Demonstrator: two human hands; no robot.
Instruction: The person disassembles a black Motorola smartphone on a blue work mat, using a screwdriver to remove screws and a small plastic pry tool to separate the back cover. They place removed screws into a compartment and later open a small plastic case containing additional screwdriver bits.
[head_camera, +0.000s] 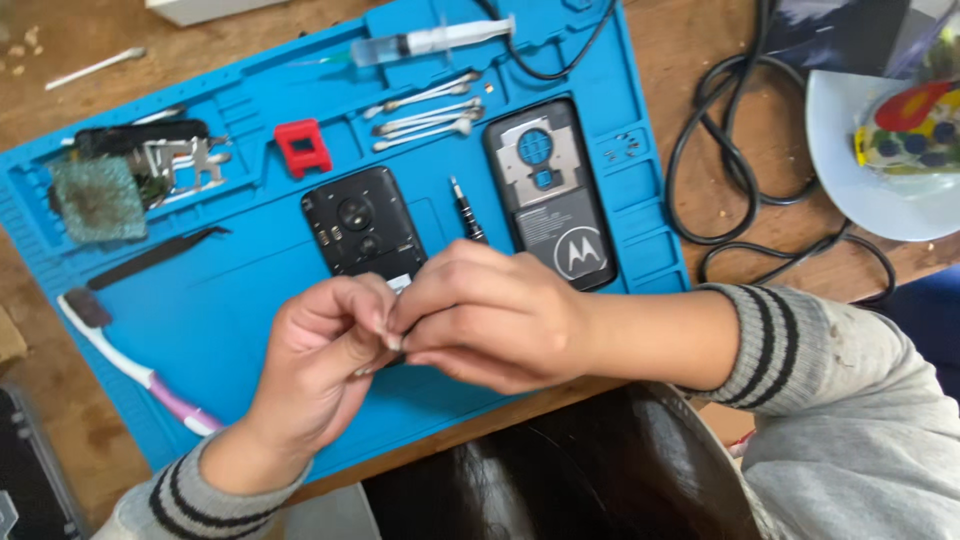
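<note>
My left hand and my right hand meet over the near edge of a blue work mat, fingertips pinched together on a small pale part that is mostly hidden. Just beyond my fingers lies a black opened phone body, partly covered by my hands. To its right lies a dark phone back cover with a metal plate. A thin screwdriver rests between the two.
On the mat are cotton swabs, a syringe, a red block, black tweezers, a toothbrush and a green sponge. A black cable and a white plate lie at the right on the wooden table.
</note>
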